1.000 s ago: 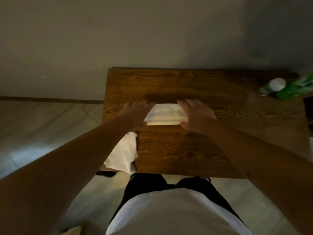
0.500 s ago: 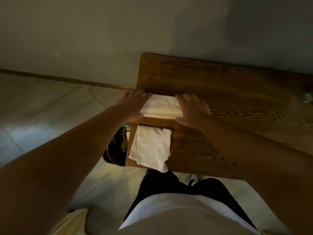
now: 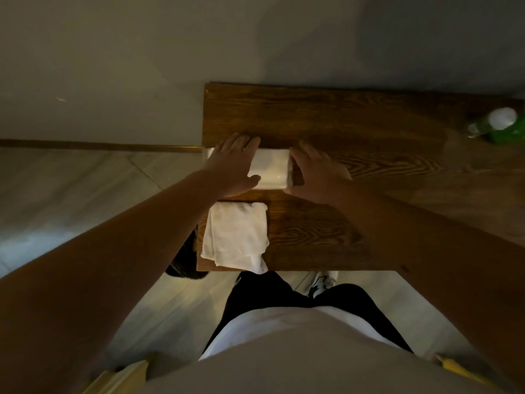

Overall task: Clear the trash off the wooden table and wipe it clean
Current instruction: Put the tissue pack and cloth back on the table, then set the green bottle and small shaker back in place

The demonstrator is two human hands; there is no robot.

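Note:
A folded white cloth point(image 3: 272, 170) lies flat near the left edge of the wooden table point(image 3: 355, 120). My left hand point(image 3: 231, 166) presses on the cloth's left part with straight fingers. My right hand point(image 3: 315, 170) rests at the cloth's right end, fingers spread over its edge and the wood. A second white cloth point(image 3: 235, 237), loosely folded, lies at the table's near left corner and hangs a little over the front edge.
A green bottle with a white cap point(image 3: 497, 123) lies at the table's far right. A dark bin point(image 3: 184, 257) stands on the floor under the near left corner. The wall runs right behind the table. My legs stand against the front edge.
Both hands have slid the folded cloth leftward over the table to its left edge. The second cloth has stayed at the near left corner. The view swung left, then back.

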